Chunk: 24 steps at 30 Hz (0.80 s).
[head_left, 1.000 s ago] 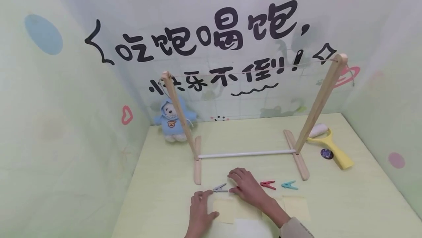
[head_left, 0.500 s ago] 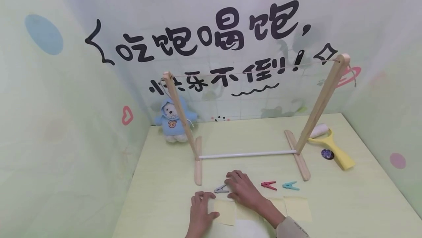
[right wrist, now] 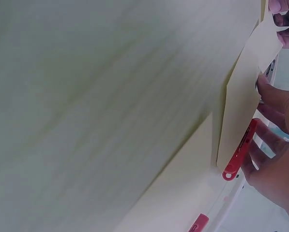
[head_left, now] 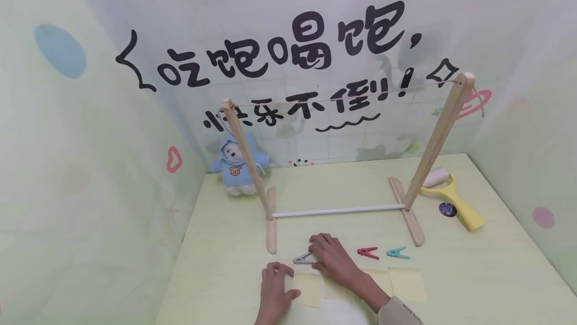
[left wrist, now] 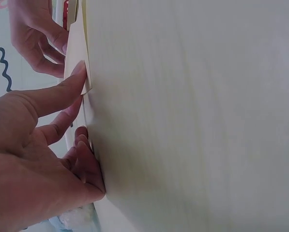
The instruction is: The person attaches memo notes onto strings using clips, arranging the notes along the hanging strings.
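Note:
In the head view, my left hand [head_left: 276, 292] rests at the near left, its thumb on the left edge of a pale yellow sticky note [head_left: 307, 290]. My right hand [head_left: 335, 263] lies over the table with loosely bent fingers, thumb and fingertips by the open-legged end of a grey clothespin [head_left: 302, 259]. No held thing shows in either hand. Beside the right fingers, in the right wrist view, lies a red clothespin [right wrist: 239, 151], which the hand hides in the head view. Farther right are another red clothespin [head_left: 367, 252] and a turquoise clothespin [head_left: 398, 252].
More sticky notes [head_left: 407, 285] lie in a row, partly under the right forearm. Behind stands a wooden frame [head_left: 435, 139] with a string across its top and a white rod [head_left: 338, 211] below. A blue-clothed plush toy [head_left: 238, 167] and a yellow-handled roller [head_left: 460, 205] flank it.
My right hand has shifted slightly left and nearer, so that it now covers the grey clothespin's right end and the near red clothespin. My left hand has hardly moved.

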Motion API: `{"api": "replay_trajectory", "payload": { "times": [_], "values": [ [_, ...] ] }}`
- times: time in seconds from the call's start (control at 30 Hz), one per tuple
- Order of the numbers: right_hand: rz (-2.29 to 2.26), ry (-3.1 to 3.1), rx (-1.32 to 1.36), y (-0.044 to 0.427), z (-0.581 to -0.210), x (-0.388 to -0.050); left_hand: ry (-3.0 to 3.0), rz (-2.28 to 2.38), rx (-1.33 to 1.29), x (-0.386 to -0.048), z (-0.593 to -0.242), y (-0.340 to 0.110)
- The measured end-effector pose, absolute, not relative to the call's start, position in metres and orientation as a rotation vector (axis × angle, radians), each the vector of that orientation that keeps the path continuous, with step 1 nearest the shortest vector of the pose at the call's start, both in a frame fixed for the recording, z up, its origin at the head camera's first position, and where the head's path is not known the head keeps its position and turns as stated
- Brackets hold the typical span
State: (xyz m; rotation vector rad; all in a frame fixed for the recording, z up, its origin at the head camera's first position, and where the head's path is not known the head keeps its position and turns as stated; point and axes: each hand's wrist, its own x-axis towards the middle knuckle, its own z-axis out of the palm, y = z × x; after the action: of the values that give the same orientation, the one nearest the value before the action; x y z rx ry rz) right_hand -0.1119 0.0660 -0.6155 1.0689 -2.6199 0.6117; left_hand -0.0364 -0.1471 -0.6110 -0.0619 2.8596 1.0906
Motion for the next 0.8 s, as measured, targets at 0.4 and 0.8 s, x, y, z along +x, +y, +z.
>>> {"api": "replay_trajectory", "payload": {
  "times": [0.4, 0.8],
  "values": [
    [0.741, -2.630, 1.025, 0.065, -0.610, -0.113, 2.939, 1.107, -0.025, -0.034, -0.628, -0.149],
    [1.217, -2.433, 0.985, 0.066, -0.626, -0.124, 2.930, 1.103, -0.041, -0.031, -0.618, -0.148]
  ]
}}
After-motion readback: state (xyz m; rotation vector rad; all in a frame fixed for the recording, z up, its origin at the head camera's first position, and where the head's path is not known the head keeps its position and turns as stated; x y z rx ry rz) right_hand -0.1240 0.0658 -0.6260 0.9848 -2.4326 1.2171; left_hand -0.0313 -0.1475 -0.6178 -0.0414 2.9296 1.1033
